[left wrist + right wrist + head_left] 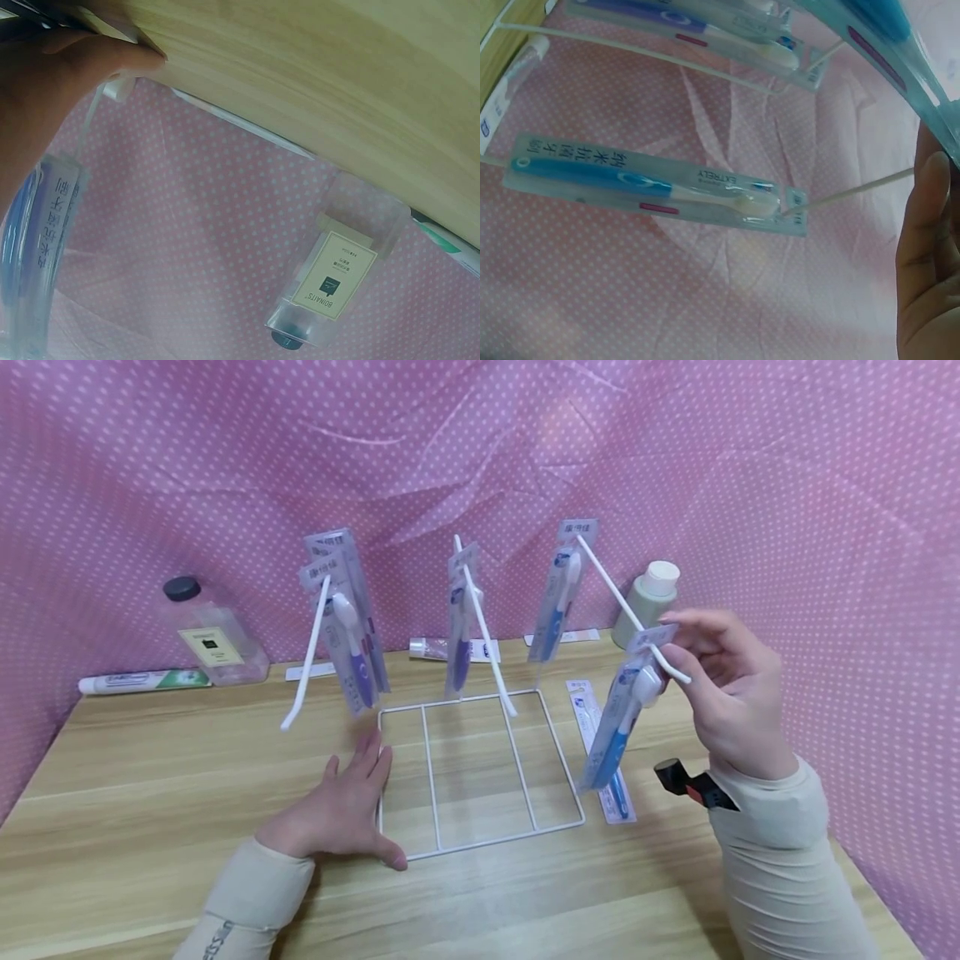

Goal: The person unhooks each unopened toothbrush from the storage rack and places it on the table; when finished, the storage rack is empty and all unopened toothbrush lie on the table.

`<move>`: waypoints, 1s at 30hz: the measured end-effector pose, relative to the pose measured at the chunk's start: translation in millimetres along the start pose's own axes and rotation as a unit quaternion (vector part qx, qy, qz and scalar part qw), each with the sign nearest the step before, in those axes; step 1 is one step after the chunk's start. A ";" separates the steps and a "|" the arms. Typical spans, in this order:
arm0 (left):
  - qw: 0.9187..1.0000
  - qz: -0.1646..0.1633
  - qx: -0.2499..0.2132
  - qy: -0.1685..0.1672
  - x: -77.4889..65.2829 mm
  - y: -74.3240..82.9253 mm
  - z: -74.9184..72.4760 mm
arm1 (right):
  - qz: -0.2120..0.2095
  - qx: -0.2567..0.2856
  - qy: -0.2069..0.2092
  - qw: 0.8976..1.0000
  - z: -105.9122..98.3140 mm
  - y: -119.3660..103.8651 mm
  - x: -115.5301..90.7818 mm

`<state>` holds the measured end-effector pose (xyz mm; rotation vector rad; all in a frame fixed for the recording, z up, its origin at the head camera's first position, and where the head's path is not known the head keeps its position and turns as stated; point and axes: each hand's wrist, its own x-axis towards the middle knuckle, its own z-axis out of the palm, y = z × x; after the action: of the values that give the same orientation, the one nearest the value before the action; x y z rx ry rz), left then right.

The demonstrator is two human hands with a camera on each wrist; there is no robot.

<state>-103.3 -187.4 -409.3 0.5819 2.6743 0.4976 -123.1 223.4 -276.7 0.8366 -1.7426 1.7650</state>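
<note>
My right hand pinches the top of a packaged blue toothbrush at the upturned tip of the right prong. A white wire display rack stands on the table. Farther back on that prong hangs another blue packaged toothbrush, also visible in the right wrist view. Purple packaged toothbrushes hang on the left prong and the middle prong. With fingers spread, my left hand rests at the left side of the rack's base, thumb by the front corner.
Another packaged toothbrush lies on the table right of the base. Along the back stand a clear bottle with a black cap and a green bottle with a white cap. Toothpaste tubes lie before the pink dotted curtain.
</note>
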 end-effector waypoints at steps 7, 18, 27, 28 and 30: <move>1.000 0.003 0.004 -0.001 0.9 1.8 -0.9 | 0.019 0.022 -0.004 1.000 -7.6 -9.0 -3.8; 1.000 -0.002 0.002 -0.001 0.9 0.5 -0.7 | 0.037 0.093 -0.038 0.994 -15.4 -21.3 -7.3; 1.000 -0.001 0.007 -0.003 1.4 0.1 -0.6 | 0.019 0.136 -0.030 0.990 -13.2 -29.9 -8.1; 1.000 0.000 0.007 -0.002 1.0 0.7 -0.8 | 0.018 0.142 -0.031 0.989 -13.1 -30.5 -8.1; 1.000 0.001 0.009 -0.001 0.2 1.8 -1.3 | 0.013 0.151 -0.030 0.988 -12.9 -31.6 -7.8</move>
<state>-103.4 -186.1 -407.5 0.5901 2.6798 0.4739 -95.5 238.0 -260.8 1.0033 -1.5502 2.0730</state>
